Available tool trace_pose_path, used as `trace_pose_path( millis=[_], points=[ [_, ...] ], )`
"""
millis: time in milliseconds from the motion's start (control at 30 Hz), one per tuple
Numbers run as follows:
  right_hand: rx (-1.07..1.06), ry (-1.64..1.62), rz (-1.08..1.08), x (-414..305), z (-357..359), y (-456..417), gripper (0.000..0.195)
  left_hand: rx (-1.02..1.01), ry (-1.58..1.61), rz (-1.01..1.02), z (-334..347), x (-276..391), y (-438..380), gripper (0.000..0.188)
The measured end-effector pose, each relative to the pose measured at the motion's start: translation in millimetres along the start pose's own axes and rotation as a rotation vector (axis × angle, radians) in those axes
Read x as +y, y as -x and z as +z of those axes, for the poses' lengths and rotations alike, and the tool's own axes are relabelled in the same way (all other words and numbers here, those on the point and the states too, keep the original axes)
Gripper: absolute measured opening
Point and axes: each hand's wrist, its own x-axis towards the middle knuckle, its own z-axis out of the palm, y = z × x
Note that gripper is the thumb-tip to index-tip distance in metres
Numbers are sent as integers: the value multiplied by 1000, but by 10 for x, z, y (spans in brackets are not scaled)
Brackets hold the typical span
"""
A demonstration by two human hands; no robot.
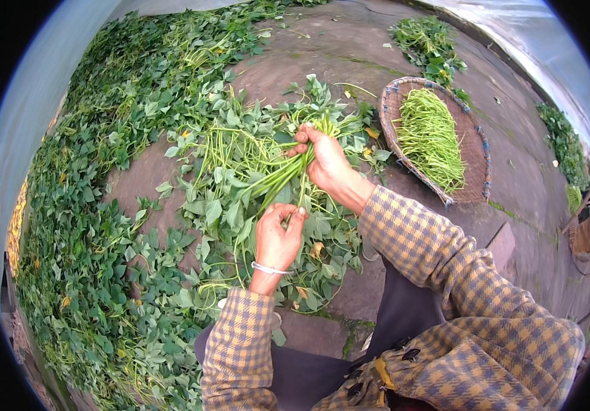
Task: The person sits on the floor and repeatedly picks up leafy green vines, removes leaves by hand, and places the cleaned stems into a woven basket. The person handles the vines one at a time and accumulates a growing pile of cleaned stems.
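Observation:
A bunch of long green leaf stems (pixel 280 177) is held in my right hand (pixel 328 162), the stem ends poking out above the thumb and leaves hanging at the lower left. Just below, my left hand (pixel 279 234), with a pale bracelet at the wrist, pinches one stem between thumb and fingertips. Beneath both hands lies a loose pile of leafy green vines (pixel 213 210), with a few yellowed leaves in it. To the right, a woven basket tray (pixel 474 154) with blue ties on its rim bears a heap of stripped green stems (pixel 428 138).
A broad spread of leafy vines (pixel 95 246) covers the ground at the left. A smaller leafy heap (pixel 426 43) lies beyond the tray, another at the far right (pixel 564 144). Pale sheeting (pixel 33 113) borders the stone floor (pixel 320 43). A wooden-looking container (pixel 586 234) stands at the right edge.

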Motion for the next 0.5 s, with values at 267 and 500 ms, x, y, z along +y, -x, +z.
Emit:
trace_pose_path(
  millis=[267,500],
  points=[
    [-3,-58,-14,-112,-60,-43,10,-41,116,-88,-188,3,146,14],
    [-275,-63,47,-73,28,23,12,392,617,-192,-385,-44,69,19]
  ],
)
